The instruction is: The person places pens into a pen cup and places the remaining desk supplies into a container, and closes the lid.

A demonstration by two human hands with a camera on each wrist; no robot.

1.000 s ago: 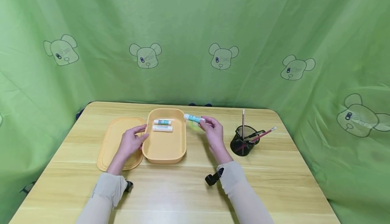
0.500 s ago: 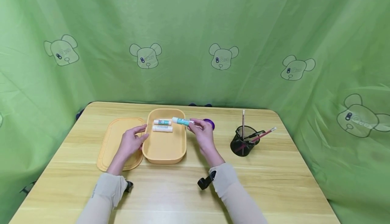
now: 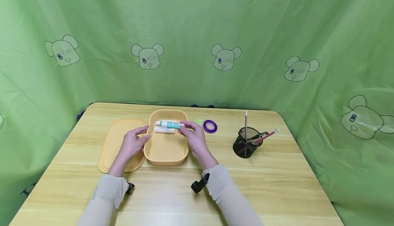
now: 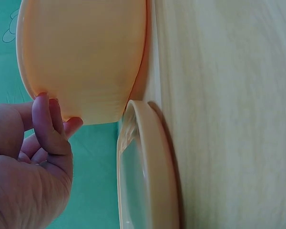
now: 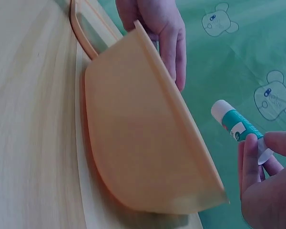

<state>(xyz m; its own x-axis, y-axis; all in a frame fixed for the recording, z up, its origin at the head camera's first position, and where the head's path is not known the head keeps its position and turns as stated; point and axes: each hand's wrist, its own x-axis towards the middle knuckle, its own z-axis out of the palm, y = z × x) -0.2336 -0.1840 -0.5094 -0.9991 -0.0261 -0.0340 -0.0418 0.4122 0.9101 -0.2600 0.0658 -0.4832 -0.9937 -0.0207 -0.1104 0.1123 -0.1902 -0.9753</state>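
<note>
A pale orange plastic box (image 3: 166, 147) stands on the table with two glue sticks lying in it; the nearer white glue stick (image 3: 160, 129) is plainer to see. My left hand (image 3: 131, 141) holds the box at its left rim, thumb and fingertips right at the edge in the left wrist view. Over the box, my right hand (image 3: 197, 138) pinches a third glue stick (image 5: 240, 126) by one end. Its white cap points left, and its teal label shows. In the head view this stick partly covers the farther one lying inside.
The matching lid (image 3: 118, 144) lies left of the box. To the right are a purple tape roll (image 3: 210, 126) and a light green thing (image 3: 198, 121) half behind the right hand. Farther right stands a black mesh cup (image 3: 243, 149) with pencils and a pen.
My right hand has moved left, carrying the glue stick from beside the box to over it. The purple tape roll has come into sight. The left hand stays at the rim.
</note>
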